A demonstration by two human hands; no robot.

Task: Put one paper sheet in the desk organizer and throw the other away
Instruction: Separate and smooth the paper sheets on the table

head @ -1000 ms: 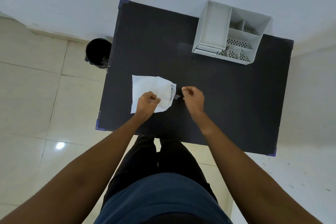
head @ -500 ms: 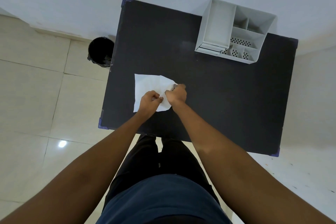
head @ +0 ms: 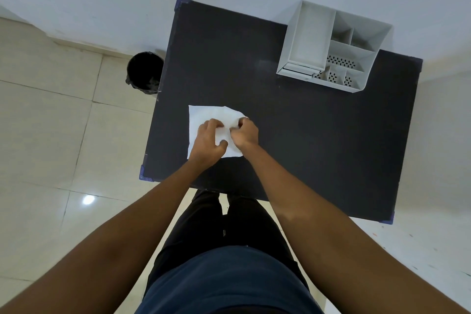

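**Both hands bunched on the paper, near-left part of desk**

Left hand (head: 207, 141) and right hand (head: 245, 134) are side by side on the white paper sheet (head: 204, 116), fingers curled in, knuckles nearly touching. Both are pinching a crumpled lump of the paper between them, L thumb tucked under it at the near side. Can't tell if it's one sheet or two stacked, the hands cover the middle.

Paper pokes out from under the hands toward 9 and 12 o'clock, that part lying flat on the black desk (head: 305, 148); the edge at 3 o'clock of the R hand looks rumpled.

White desk organizer (head: 328, 46) sits well apart, at about 2 o'clock from the hands, far-right corner of desk, compartments showing nothing inside afaict.

Black trash bin (head: 145, 71) is on the floor at approx 10 o'clock, just beside the desk's left edge.
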